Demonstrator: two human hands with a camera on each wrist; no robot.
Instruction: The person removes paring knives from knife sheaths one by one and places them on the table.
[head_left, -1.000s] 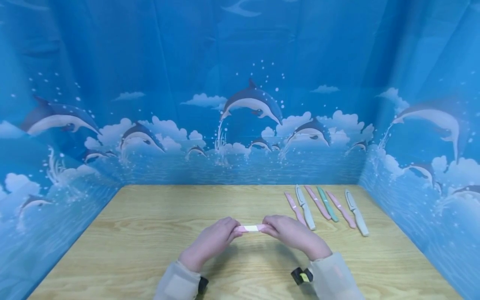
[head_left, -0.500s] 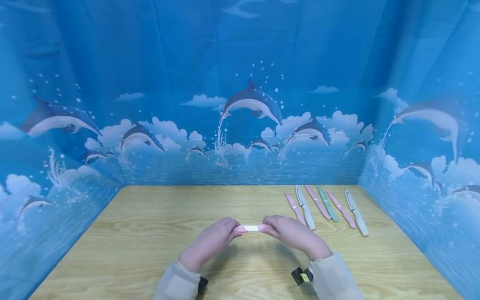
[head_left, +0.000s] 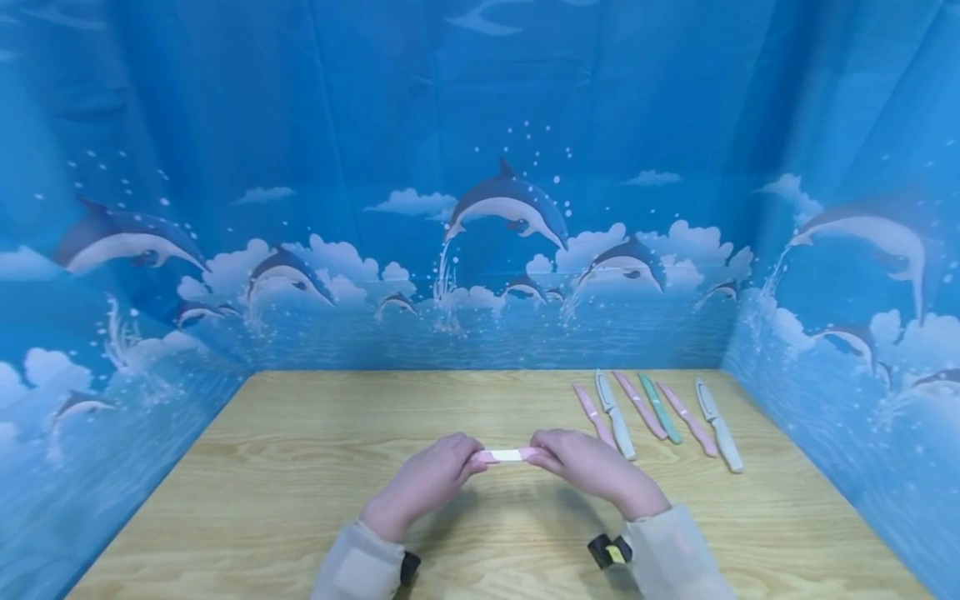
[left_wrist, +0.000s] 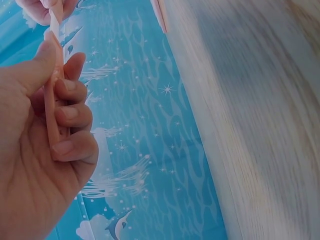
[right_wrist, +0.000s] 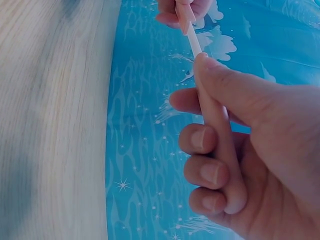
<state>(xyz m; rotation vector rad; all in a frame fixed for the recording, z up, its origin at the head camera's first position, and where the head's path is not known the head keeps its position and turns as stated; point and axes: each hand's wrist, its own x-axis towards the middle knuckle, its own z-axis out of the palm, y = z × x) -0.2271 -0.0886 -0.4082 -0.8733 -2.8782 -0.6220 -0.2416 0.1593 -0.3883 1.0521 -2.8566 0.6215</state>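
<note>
A pink knife is held level above the table by both hands, with a short white stretch of blade (head_left: 507, 456) showing between them. My left hand (head_left: 431, 479) grips the pink sheath (left_wrist: 51, 112), its fingers curled round it and the thumb along the top. Round the pink handle (right_wrist: 216, 117) curl the fingers of my right hand (head_left: 592, 471), the thumb pressing near the blade end. Most of the sheath and handle is hidden by the hands in the head view.
At the back right of the wooden table (head_left: 337, 417) lie several sheathed knives, among them a green knife (head_left: 660, 408), a pink knife (head_left: 687, 419) and a pale grey knife (head_left: 720, 425). A blue dolphin-print curtain (head_left: 480, 333) surrounds the table at the back and sides.
The head view has shifted very slightly, so everything sits a little to the right. Both hands keep the same hold on the knife.
</note>
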